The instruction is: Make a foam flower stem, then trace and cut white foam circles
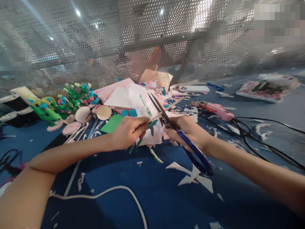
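Observation:
My left hand is closed in a pinch around a thin wooden stick, which points up and to the right. Some narrow teal paper pieces show at the same fingers. My right hand grips a pair of scissors with blue handles, their dark blades pointing up and to the left. The blades cross the stick between my two hands; whether they touch it I cannot tell. Behind the hands lies a clear plastic bag with green print, and a green paper sheet is beside my left hand.
Paper plants on round bases stand at the left. A pink glue gun with black cables lies at the right, near a white phone. White scraps and a white cable lie in front. Perforated metal rises behind.

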Demonstrator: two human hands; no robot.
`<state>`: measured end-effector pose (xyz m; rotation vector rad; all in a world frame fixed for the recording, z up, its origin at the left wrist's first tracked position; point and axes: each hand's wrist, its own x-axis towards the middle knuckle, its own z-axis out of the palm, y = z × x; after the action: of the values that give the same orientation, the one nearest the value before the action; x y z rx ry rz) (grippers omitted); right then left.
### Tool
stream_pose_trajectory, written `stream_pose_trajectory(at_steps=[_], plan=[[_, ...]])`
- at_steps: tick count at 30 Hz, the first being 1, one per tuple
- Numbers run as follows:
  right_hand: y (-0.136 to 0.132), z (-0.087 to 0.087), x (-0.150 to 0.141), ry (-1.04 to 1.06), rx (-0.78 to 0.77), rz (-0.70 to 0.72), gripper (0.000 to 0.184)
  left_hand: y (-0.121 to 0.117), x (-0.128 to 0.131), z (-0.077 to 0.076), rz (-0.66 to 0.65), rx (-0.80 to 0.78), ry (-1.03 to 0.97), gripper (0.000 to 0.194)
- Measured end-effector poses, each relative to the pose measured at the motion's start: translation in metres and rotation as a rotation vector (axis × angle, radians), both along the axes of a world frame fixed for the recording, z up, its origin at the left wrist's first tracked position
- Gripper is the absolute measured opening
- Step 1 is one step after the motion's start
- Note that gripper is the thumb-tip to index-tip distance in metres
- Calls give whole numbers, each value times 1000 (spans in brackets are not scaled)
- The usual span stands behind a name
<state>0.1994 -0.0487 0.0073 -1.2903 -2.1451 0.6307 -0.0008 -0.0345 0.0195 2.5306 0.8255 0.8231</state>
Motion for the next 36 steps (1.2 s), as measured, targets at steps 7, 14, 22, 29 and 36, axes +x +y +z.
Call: stream_pose_trajectory(at_steps=[7,14,22,29,36], plan=[[0,4,-1,-13,-53,11,13,8,-3,-5,-44,126,6,23],[4,4,0,-37,-47,-4,17,14,-4,-13,-50,159,-12,21],[9,7,-3,-38,-59,-9,19,19,-6,-20,-30,155,-50,24],[10,11,-5,-10,-132,-22,20,27,-7,-30,7,198,-80,30],[12,11,-5,112,-211,-5,21,34,-3,-37,-12,262,-153,29]])
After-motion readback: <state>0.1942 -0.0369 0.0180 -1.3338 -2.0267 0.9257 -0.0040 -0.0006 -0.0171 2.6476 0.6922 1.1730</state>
